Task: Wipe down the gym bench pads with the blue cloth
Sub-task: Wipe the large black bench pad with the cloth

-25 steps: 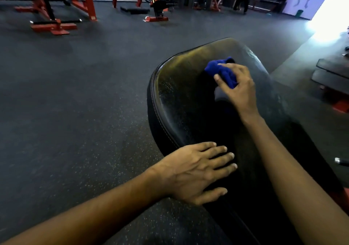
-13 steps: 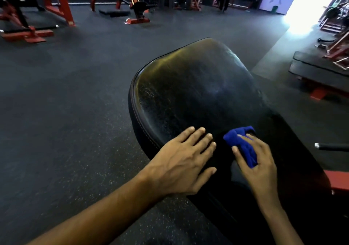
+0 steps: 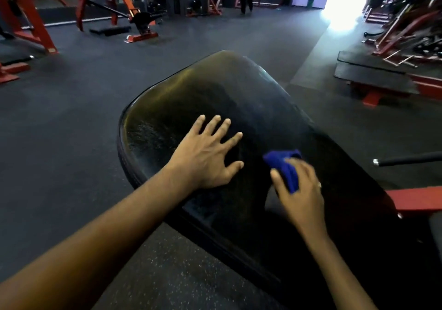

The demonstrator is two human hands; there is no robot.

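A wide black bench pad (image 3: 229,94) fills the middle of the view, shiny with a damp sheen toward its far end. My left hand (image 3: 205,156) lies flat on the pad's near left part, fingers spread and straight. Just to its right, my right hand (image 3: 299,194) holds a bunched blue cloth (image 3: 284,166) against the pad, thumb and fingers curled round it. The cloth sticks out beyond my fingers.
Dark rubber floor (image 3: 71,142) surrounds the bench. Red-framed gym machines (image 3: 28,22) stand at the far left and back. A low black platform (image 3: 373,75) and a weight rack are at the right. A red bench frame (image 3: 416,199) and black handle bar (image 3: 406,161) sit beside the pad. A person stands far back.
My right hand drew the cloth from the pad's far end down to the near middle, then stayed there. My left hand shifted up the pad, fingers spreading wider.
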